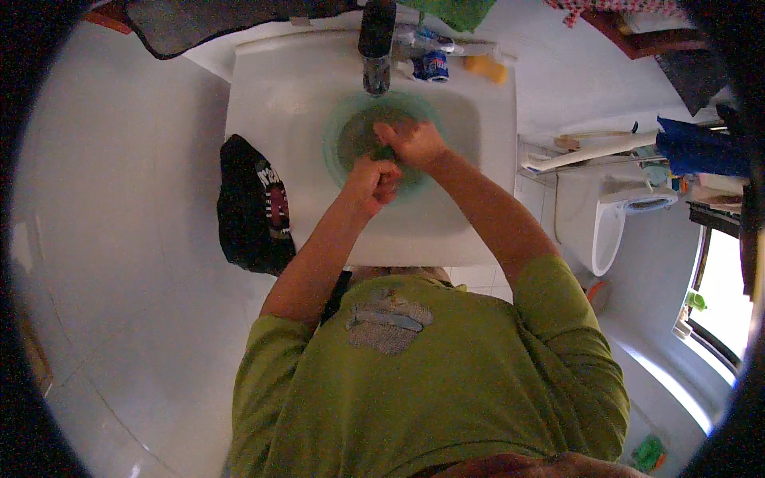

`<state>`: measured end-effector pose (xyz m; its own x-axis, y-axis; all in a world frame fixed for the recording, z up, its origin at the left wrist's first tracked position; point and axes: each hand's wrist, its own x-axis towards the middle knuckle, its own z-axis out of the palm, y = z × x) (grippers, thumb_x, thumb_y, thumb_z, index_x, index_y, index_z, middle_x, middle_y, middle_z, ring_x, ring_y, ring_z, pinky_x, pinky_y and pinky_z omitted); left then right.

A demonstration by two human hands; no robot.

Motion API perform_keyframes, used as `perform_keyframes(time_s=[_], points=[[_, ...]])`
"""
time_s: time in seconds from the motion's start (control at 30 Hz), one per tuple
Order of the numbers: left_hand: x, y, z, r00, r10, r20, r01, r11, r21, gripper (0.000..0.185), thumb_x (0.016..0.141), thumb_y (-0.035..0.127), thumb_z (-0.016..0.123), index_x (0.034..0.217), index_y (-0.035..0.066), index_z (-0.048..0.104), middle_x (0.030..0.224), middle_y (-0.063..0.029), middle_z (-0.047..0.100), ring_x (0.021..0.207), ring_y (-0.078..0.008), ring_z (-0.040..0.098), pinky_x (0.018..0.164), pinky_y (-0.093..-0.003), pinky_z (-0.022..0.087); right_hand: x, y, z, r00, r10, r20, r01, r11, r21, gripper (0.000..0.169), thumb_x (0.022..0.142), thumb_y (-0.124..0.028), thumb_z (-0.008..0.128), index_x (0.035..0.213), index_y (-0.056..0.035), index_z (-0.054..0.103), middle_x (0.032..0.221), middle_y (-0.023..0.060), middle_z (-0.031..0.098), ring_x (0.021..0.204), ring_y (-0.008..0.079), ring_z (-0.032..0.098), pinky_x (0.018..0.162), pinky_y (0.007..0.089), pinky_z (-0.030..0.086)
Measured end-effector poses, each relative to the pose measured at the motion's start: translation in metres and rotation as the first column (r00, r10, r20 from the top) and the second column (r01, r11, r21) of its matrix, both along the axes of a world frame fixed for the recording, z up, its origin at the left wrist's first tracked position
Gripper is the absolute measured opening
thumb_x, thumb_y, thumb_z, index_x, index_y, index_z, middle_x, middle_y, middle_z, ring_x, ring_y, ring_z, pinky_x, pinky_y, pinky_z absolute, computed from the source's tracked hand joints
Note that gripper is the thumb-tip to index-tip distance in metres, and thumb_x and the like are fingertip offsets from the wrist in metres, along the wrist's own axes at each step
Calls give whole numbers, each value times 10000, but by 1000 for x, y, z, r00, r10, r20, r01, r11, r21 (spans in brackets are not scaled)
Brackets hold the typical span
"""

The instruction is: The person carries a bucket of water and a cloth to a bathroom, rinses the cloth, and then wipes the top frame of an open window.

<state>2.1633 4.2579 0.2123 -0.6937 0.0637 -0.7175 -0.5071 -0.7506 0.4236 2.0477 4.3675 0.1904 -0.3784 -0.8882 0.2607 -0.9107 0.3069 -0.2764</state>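
A round, greenish see-through basin point(330, 152) stands in the white sink point(412, 245), below a dark faucet point(376, 54). Inside the basin there is something dark, perhaps cloth in water; the blur does not settle it. My left hand point(375, 184) is over the basin's near side with its fingers curled. Just beyond it and to the right, my right hand point(412, 142) is over the basin with the thumb pointing left. Something dark green shows between the two hands, but what either hand grips is hidden.
A black cloth with a print point(248, 209) hangs over the sink's left edge. Behind the basin lie a blue-labelled container point(431, 66), a clear plastic bottle point(418, 39) and a yellow object point(487, 69). To the right are a toilet point(609, 221) and a blue cloth point(699, 146).
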Motion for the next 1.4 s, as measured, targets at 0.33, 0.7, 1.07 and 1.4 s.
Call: perform_keyframes(time_s=[0.33,0.7,1.07,1.4], points=[[21,-29,12,973,-93,-213,112,990,81,385,742,-28,619,1085,94,494,672,-12,495,515,-91,433,453,-256,339,35,31,10,897,78,435,-96,995,19,479,847,-293,546,1298,-222,402,835,44,579,673,242,583,561,358,498],[40,-19,64,673,-714,-192,-487,-233,-842,607,686,107,666,1252,71,451,1300,-154,364,1246,-368,301,951,-431,403,68,25,84,-823,227,521,398,884,245,119,824,-264,540,823,-146,520,612,14,486,395,95,400,330,226,298],[9,-20,48,708,-675,209,-293,-550,-782,196,696,153,604,872,67,601,882,-117,589,799,-320,595,621,-423,519,48,15,120,-270,-289,918,-14,955,297,227,778,-144,581,954,-104,443,616,8,441,389,80,341,330,240,292],[-2,-13,24,867,-471,165,227,77,-971,248,647,236,644,713,-2,658,764,-204,643,710,-333,642,610,-419,513,13,-5,68,999,6,-42,16,875,485,381,725,-193,648,1056,-146,465,727,116,621,631,321,616,561,425,480]])
